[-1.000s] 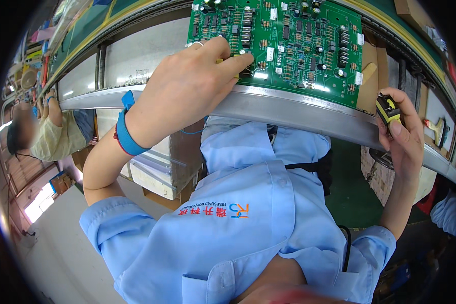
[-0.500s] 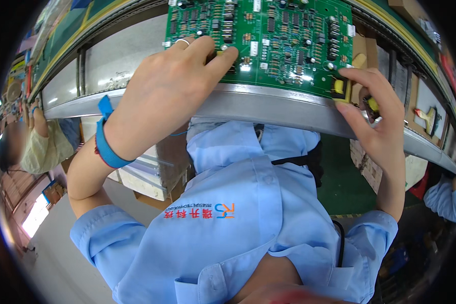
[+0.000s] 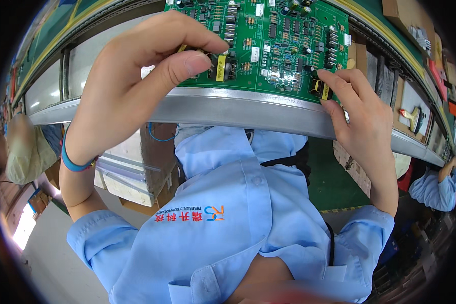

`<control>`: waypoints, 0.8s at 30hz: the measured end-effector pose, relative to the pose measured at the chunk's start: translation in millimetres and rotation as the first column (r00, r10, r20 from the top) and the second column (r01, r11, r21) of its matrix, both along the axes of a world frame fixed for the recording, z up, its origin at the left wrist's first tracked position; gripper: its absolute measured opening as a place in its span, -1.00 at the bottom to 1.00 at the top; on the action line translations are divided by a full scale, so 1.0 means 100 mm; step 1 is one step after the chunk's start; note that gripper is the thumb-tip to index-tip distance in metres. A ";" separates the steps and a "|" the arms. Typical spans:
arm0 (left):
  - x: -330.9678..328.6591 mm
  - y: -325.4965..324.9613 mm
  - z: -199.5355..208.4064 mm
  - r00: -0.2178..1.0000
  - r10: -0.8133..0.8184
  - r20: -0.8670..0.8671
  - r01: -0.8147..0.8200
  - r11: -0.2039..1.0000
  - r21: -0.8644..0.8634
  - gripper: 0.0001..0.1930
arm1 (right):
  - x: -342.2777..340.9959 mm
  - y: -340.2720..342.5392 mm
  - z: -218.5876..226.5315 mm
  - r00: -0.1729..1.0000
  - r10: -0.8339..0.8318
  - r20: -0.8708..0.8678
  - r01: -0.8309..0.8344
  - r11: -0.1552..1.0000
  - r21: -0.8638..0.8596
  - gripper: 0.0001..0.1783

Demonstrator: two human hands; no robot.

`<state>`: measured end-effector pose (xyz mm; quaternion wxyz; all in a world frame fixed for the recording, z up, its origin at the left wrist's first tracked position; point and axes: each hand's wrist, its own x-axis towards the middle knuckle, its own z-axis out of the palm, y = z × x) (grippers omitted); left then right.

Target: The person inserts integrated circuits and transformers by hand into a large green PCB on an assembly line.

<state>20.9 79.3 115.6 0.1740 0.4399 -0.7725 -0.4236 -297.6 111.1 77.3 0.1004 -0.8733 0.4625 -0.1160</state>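
Pressing yellow-taped parts onto circuit board (image 3: 268, 45); both hands (image 3: 137, 86) at near edge.

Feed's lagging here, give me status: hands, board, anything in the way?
Left hand pinching a yellow-taped transformer onto the green circuit board. Right hand pressing a second transformer at the board's near edge. Nothing blocking.

The person is wearing a light blue short-sleeved work shirt (image 3: 228, 238) with a buttoned front placket, a collar and a small red, blue and orange emblem printed across the chest. A blue wristband (image 3: 72, 163) is circling the left wrist. The left hand (image 3: 137, 86) and right hand (image 3: 362, 114) are showing bare, without gloves. A thin black cord (image 3: 331, 243) is running down near the right shoulder.
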 end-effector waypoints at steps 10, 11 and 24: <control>0.23 -0.27 -0.26 0.962 0.069 -0.265 -0.024 0.985 0.168 -0.70 | 0.04 -0.07 0.09 0.993 0.047 -0.105 -0.049 0.999 -0.013 -0.53; 0.28 -0.34 -0.31 0.965 0.041 -0.260 -0.004 0.990 0.139 -0.70 | 0.04 -0.09 0.10 0.995 0.055 -0.079 -0.055 0.998 0.005 -0.54; -0.36 -0.76 -0.05 0.974 0.151 0.167 -0.112 0.968 -0.224 -0.60 | -0.44 -0.84 -0.10 0.535 -0.457 0.711 -0.357 0.640 0.680 -0.51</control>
